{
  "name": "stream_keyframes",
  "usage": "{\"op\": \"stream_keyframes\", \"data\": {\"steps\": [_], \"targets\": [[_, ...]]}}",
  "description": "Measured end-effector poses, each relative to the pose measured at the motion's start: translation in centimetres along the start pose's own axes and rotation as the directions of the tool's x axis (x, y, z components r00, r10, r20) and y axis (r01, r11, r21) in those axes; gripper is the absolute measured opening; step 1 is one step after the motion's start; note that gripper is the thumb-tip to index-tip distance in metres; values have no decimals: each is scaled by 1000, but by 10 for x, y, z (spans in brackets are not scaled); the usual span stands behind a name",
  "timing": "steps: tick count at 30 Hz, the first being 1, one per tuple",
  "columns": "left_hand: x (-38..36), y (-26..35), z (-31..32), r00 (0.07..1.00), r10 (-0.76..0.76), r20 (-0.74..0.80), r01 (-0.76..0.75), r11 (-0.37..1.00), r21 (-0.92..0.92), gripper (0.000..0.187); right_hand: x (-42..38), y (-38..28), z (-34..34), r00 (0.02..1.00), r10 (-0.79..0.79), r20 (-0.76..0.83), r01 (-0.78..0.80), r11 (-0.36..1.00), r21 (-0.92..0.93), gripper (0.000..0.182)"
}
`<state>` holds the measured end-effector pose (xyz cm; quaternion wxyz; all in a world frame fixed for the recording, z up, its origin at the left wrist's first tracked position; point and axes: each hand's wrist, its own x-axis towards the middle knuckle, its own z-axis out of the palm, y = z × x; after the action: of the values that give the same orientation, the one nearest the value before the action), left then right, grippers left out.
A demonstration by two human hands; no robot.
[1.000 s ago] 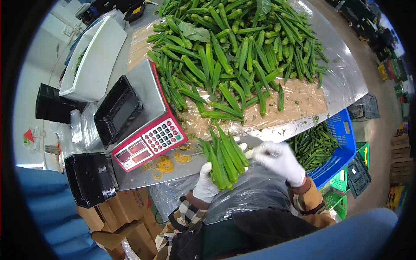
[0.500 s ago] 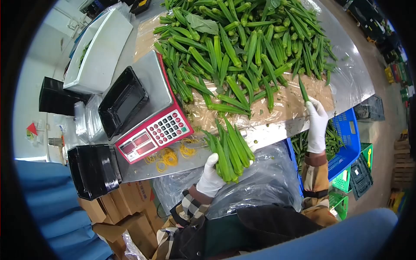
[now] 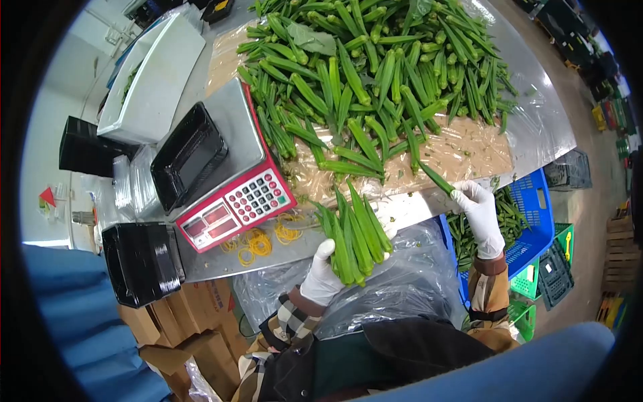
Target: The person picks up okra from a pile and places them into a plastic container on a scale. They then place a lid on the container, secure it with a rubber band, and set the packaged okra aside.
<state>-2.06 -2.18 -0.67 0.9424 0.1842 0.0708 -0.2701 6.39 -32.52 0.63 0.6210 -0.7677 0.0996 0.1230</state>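
Observation:
My left hand, in a white glove, is closed around a bunch of okra near the table's front edge. The pods fan upward from my fingers. My right hand, also gloved, pinches the end of a single okra pod that points up and to the left. Beyond both hands spreads a big heap of okra on plastic-covered cardboard. Below my right hand stands a blue basket with more okra inside.
A red scale carries a black tray on its plate. Yellow rubber bands lie in front of it. Stacked black trays stand at the left corner, and a white foam box sits behind. Green crates are on the floor at right.
My right hand has moved left and slightly down, and its okra pod has tilted from nearly upright to leaning left. My left hand has stayed almost in place with the bunch.

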Motion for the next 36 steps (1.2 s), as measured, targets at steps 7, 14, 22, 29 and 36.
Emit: {"op": "stream_keyframes", "data": {"steps": [7,14,22,29,36], "targets": [[1,-4,-10,999,-6,-34,9,997,71,105,-67,-44,99,869,-436,233,466,880,-95,28],[-5,-4,-10,997,46,60,-45,999,-18,95,-74,-40,112,870,-464,168,480,875,-67,30],[-15,-5,-18,985,-141,102,148,987,-66,102,-38,-46,103,892,-98,442,-3,975,223,56],[-7,-1,-5,954,-243,176,255,966,-49,119,-34,-37,106,938,22,345,-118,958,260,22],[-9,-3,-5,963,-213,164,233,966,-111,117,-25,-31,105,992,-33,123,-8,949,316,23]]}}
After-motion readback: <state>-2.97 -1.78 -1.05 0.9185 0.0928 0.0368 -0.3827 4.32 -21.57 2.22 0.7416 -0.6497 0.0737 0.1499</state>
